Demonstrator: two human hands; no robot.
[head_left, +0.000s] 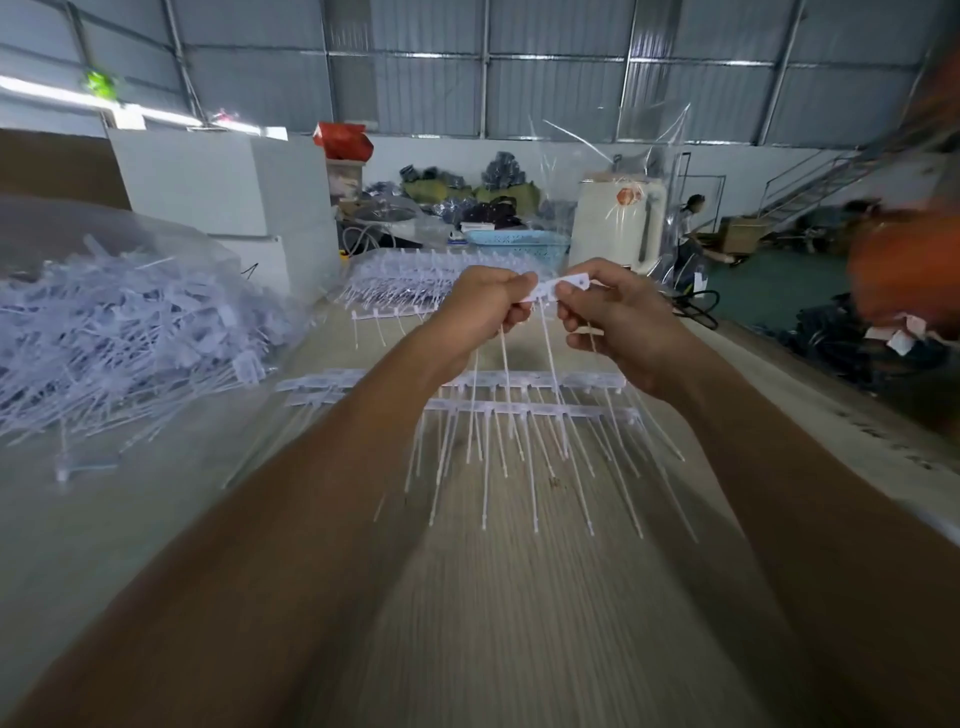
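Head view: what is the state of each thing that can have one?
White plastic tag strip with thin tails: held up, tails hanging down.
Left hand: pinches the strip's left end.
Right hand: pinches the strip's right end.
Two white tag strips on the wooden table: lying flat.
Clear plastic bag of loose white tags: full, resting on the table.

**Ties on a wood-grain surface**

Two strips of white plastic ties (545, 410) lie side by side across the middle of the pale surface (519, 597). A clear bag (119, 332) heaped with loose ties sits at the left. A stack of strips (395, 280) lies farther back.
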